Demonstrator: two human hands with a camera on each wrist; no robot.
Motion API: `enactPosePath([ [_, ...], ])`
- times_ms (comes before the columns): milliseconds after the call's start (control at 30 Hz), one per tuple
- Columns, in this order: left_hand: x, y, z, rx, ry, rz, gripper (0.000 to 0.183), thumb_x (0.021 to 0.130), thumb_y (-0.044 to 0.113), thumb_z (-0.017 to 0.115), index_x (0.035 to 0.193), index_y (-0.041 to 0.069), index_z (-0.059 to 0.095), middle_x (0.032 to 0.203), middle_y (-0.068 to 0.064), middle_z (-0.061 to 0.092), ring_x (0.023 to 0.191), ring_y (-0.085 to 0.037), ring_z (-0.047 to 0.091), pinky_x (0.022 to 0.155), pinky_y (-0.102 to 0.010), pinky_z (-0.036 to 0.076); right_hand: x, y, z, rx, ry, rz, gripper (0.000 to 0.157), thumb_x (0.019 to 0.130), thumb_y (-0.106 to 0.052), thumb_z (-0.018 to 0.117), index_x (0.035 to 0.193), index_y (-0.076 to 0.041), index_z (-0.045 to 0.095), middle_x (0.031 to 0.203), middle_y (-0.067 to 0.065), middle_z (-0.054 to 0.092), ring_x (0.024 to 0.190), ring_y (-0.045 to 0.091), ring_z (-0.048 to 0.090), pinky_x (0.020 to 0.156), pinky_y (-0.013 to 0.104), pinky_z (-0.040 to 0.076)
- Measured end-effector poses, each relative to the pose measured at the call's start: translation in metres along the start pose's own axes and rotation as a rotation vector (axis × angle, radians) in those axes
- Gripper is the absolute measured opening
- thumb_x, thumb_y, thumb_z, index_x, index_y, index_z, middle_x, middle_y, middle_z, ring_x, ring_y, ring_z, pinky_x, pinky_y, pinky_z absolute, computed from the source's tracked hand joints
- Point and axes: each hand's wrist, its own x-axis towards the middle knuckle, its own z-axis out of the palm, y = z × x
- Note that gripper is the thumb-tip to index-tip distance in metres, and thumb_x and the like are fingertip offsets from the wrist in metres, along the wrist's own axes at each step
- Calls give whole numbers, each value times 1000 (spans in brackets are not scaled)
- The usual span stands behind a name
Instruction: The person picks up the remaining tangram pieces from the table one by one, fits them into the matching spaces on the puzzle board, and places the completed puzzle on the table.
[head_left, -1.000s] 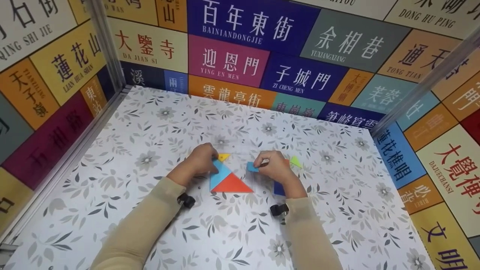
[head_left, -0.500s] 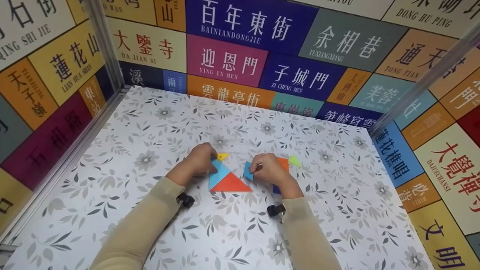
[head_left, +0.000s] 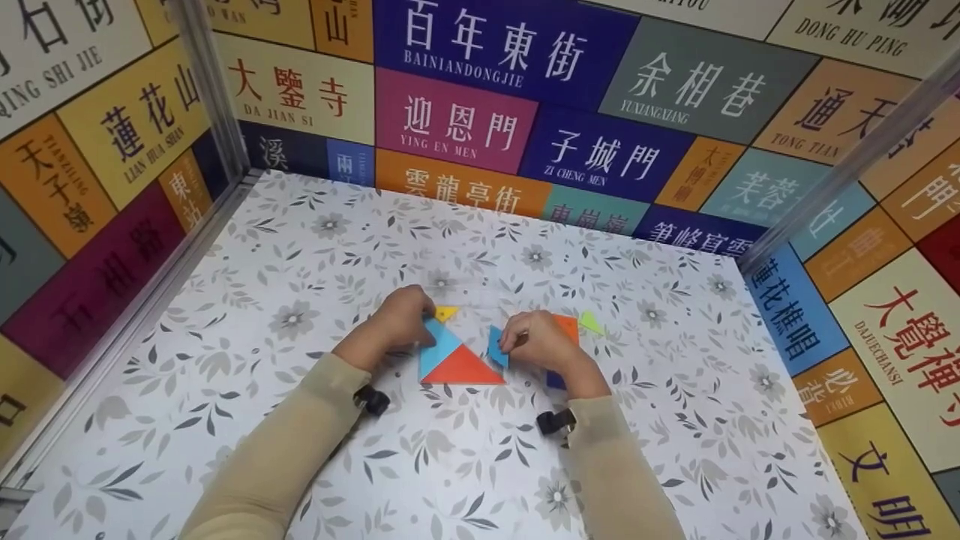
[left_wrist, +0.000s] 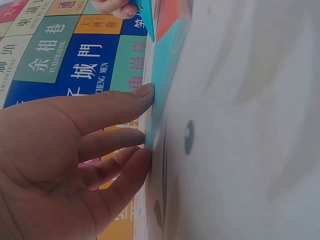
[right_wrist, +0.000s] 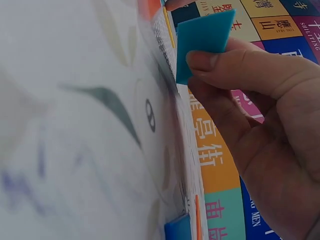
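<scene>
Right hand [head_left: 541, 341]: gripping tilted blue piece [right_wrist: 206, 42] between thumb and fingers, near red triangle [head_left: 463, 369] on worktop [head_left: 450, 465]. Left hand [head_left: 401, 321]: relaxed, with fingertips against light-blue piece [head_left: 442, 349] adjoining red triangle.

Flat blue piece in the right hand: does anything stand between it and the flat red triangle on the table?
Nothing visible does. In the head view, only patterned tabletop shows between the blue piece and red triangle; the left hand is aside, touching the flat cyan piece.
</scene>
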Motion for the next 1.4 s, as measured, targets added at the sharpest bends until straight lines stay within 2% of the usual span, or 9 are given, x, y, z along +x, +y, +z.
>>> enactPosePath([
  [133,0,0,0,-4,5,8,49,73,11,94,116,-1,76,114,-11,66,110,-30,62,107,-44,52,-1,-2,-2,5,-17,-24,21,76,12,80,72,-8,81,85,9,78,81,15,71,72,19,57],
  [300,0,-3,0,37,32,74,46,71,10,93,112,-3,78,111,-15,67,104,-33,62,100,-45,54,-2,1,-1,55,20,-53,18,77,14,76,71,-3,80,88,14,78,85,16,71,74,20,56],
  [433,0,-3,0,20,18,54,48,72,10,94,115,-3,77,113,-14,67,107,-32,63,103,-44,54,-3,2,2,104,52,-38,18,77,15,75,71,-1,80,91,16,77,87,13,70,75,20,57],
  [567,1,-3,1,11,5,28,49,73,11,95,117,-2,77,115,-12,67,110,-30,62,105,-44,53,-2,2,3,79,24,-27,19,76,14,75,72,-3,80,90,12,77,87,11,69,75,19,57],
  [900,1,-3,0,39,16,49,48,71,12,94,115,-2,78,112,-13,66,106,-31,62,104,-44,53,0,0,2,-48,-73,-30,19,80,11,80,73,-6,79,94,6,75,93,16,68,78,21,56],
  [1267,2,-3,1,55,10,37,49,72,12,95,116,-3,77,114,-13,67,106,-30,63,103,-43,54,1,-1,2,-85,-123,-11,21,81,11,77,73,-8,79,99,5,71,100,18,68,86,24,59],
  [1400,3,-1,0,56,2,3,51,72,13,95,117,-2,77,114,-11,66,106,-29,64,104,-43,55,1,0,1,-73,-132,-9,14,81,4,84,76,-9,82,100,6,71,96,16,70,84,24,60],
])
